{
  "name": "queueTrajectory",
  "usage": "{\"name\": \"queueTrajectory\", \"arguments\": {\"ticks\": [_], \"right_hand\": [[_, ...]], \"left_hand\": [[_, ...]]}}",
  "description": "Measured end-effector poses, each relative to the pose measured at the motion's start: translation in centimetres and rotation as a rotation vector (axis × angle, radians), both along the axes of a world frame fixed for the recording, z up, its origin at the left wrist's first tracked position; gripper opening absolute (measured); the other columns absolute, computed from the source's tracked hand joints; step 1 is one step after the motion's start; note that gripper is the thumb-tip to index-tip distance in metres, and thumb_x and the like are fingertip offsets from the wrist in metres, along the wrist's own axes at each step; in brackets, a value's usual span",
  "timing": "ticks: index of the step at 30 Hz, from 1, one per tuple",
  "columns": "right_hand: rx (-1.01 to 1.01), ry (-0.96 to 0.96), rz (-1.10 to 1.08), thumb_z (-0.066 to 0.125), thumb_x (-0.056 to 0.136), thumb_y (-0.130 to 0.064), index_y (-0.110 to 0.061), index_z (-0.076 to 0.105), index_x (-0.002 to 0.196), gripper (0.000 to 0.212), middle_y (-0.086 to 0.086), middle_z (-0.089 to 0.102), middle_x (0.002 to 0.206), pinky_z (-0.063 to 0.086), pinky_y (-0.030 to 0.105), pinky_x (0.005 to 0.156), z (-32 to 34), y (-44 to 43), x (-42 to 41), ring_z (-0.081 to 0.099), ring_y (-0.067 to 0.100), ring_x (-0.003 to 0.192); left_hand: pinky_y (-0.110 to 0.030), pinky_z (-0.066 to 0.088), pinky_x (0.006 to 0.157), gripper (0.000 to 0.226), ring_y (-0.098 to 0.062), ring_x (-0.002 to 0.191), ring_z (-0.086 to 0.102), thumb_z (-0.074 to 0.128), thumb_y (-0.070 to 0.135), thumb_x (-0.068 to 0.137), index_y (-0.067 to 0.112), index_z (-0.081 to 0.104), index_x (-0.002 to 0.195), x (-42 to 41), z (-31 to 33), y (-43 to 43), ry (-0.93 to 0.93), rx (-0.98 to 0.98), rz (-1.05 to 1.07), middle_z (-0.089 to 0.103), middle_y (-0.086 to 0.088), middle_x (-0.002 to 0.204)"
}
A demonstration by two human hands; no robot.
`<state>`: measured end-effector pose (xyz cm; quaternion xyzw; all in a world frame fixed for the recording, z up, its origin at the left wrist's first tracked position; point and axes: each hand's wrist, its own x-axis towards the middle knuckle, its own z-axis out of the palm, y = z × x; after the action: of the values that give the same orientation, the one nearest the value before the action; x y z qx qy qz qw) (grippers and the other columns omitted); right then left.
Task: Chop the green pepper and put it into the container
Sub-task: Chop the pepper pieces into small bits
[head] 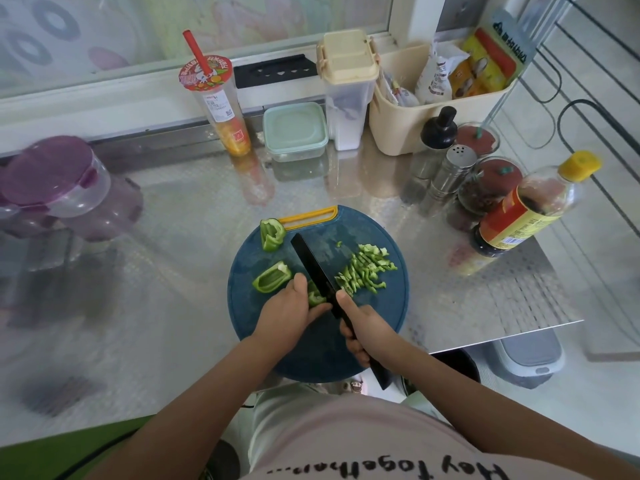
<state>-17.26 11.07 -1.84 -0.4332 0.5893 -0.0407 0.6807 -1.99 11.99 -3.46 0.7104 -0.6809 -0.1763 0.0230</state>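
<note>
A round dark-blue cutting board (377, 317) lies on the steel counter. My right hand (363, 332) grips the handle of a black knife (313, 263), whose blade lies across the board. My left hand (289, 306) holds a green pepper piece (316, 297) against the blade's left side. A pile of cut pepper strips (367, 270) lies to the right of the blade. Two larger pepper pieces sit on the board's left: one (272, 276) close to my left hand, another (272, 234) near the far edge. A pale green lidded container (295, 131) stands at the back.
Behind the board stand a drink cup with a red straw (218, 98), a tall cream-lidded canister (346, 88) and a cream basket of packets (433, 95). Spice jars, a shaker (450, 171) and a sauce bottle (533, 206) crowd the right. A purple-lidded jar (52, 181) sits at the left.
</note>
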Motion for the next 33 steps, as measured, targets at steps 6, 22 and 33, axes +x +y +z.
{"name": "queueTrajectory", "arguments": {"ticks": [6, 22, 33], "right_hand": [[-0.029, 0.067, -0.02, 0.031, 0.094, -0.063, -0.013, 0.038, 0.068, 0.057, -0.006, 0.039, 0.037, 0.029, 0.016, 0.035, -0.1, -0.6, 1.1, 0.034, 0.008, 0.024], [-0.029, 0.034, -0.108, 0.033, 0.09, -0.067, -0.015, 0.034, 0.061, 0.06, -0.002, 0.03, 0.045, 0.026, 0.017, 0.038, 0.1, -1.2, 0.4, 0.028, 0.012, 0.032], [-0.008, -0.09, -0.002, 0.031, 0.088, -0.071, -0.015, 0.038, 0.058, 0.064, 0.002, 0.033, 0.047, 0.026, 0.02, 0.039, 1.0, 0.4, -1.0, 0.03, 0.013, 0.034]], "left_hand": [[-0.022, 0.036, 0.061, 0.046, -0.02, 0.088, 0.06, 0.051, 0.051, 0.089, 0.01, 0.036, 0.103, 0.2, 0.0, -0.1, 0.014, 0.003, -0.013, 0.058, -0.006, 0.099], [-0.022, 0.039, 0.074, 0.034, -0.013, 0.091, 0.054, 0.064, 0.034, 0.085, 0.017, 0.039, 0.101, 0.8, -0.5, 2.1, 0.352, -0.043, 0.108, 0.055, 0.001, 0.103], [-0.024, 0.04, 0.07, 0.034, -0.013, 0.084, 0.056, 0.066, 0.036, 0.083, 0.021, 0.039, 0.097, 0.4, -0.3, 1.8, 0.419, -0.029, 0.228, 0.057, 0.005, 0.094]]}}
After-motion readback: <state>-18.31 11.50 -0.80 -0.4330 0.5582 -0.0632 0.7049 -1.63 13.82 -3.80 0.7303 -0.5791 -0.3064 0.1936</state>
